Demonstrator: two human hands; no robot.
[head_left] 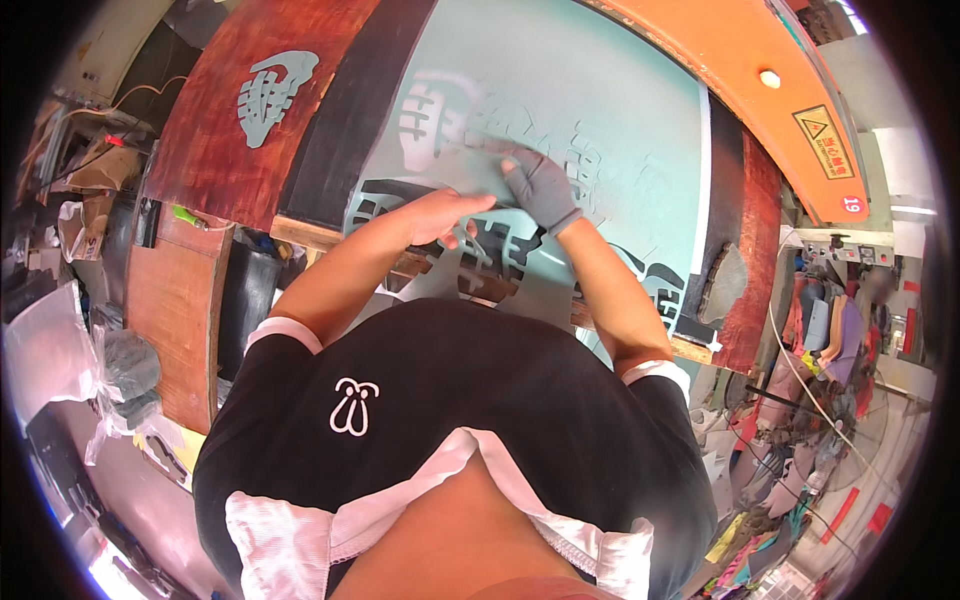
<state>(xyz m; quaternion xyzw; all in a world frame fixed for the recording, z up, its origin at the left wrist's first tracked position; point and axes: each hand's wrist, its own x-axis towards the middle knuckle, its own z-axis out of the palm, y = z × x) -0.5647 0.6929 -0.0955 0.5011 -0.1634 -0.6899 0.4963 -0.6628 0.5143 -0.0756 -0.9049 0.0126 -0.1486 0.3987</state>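
We look down past our black shirt [480,370] at a pale blue-green sheet [560,55] spread on the bench, directly in front of us, between a dark strip [340,120] on the left and another on the right. Our bare left hand [448,216] reaches over the sheet's near part, thumb pointing right and fingers curled beneath; we cannot tell whether it grips anything. Our right hand [543,190], in a grey glove that leaves the thumb tip bare, bends over the sheet just beside it; motion blur hides whether it grasps an edge or only rests there.

As for progress, the near edge of the sheet has dark, ribbed openings [495,258], so shapes seem to be out of it there. Farther in, cut outlines [588,165] mark shapes that appear to remain in place, so we judge these are left to free. The far part looks plain and unused.

One loose ribbed piece [268,98] lies on the reddish-brown board [190,150] at left; a greyish piece [725,285] lies at right. An orange machine beam [690,50] with a yellow warning label [827,142] spans the upper right.
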